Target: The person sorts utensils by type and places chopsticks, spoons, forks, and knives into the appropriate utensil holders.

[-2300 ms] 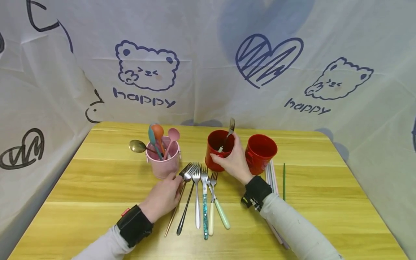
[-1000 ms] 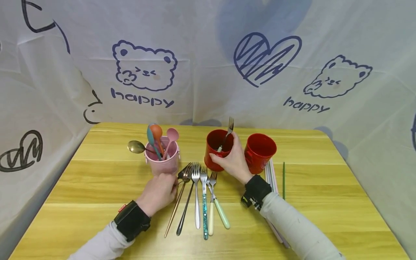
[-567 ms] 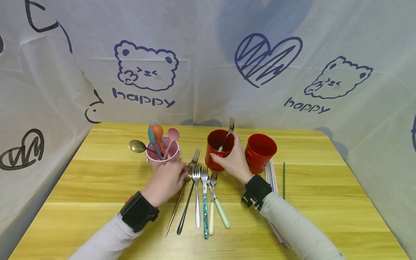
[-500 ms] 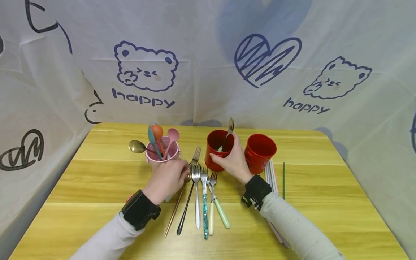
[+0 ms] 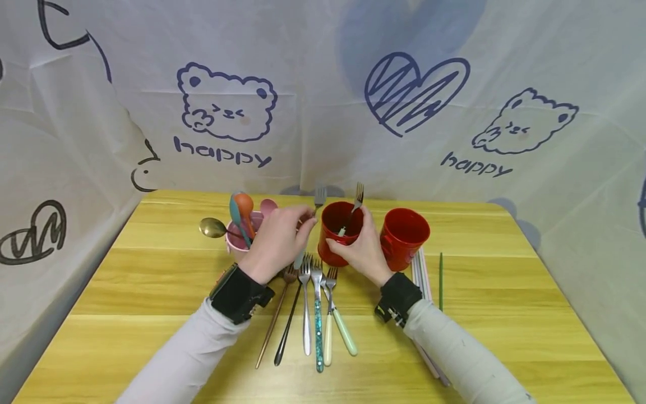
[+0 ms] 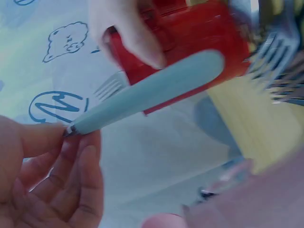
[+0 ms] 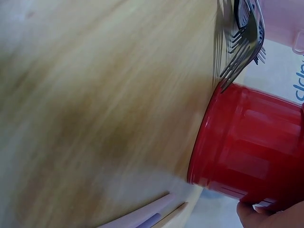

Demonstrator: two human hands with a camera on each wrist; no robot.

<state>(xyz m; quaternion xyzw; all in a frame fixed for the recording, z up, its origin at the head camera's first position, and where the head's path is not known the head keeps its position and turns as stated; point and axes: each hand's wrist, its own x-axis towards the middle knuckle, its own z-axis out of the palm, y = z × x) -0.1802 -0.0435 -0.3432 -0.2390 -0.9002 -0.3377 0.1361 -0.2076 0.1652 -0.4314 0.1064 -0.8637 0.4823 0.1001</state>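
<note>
My left hand point(image 5: 280, 238) pinches a fork point(image 6: 152, 92) near its neck, between thumb and fingertips. Its pale blue-green handle points down, and its tines point(image 5: 320, 196) stand up beside the left red cup point(image 5: 327, 252). My right hand point(image 5: 362, 244) grips that cup, thumb at the front and fingers round the far right side. Inside the cup a fork point(image 5: 359, 196) with a pale handle end leans against the rim, tines up. Several forks point(image 5: 306, 314) lie in a row on the table just below the left hand, tines away from me.
A pink bucket point(image 5: 235, 242) of spoons stands behind the left hand, a brass-coloured spoon point(image 5: 213, 227) sticking out leftward. A second red cup point(image 5: 404, 238) stands right of the first. Pale sticks point(image 5: 421, 275) and a green stick point(image 5: 441, 280) lie further right on the wooden table point(image 5: 510, 314).
My left hand has lifted the fork from beside the forks near the pink bucket and carried it up and rightward to the left red cup. The right hand has stayed on the cup.
</note>
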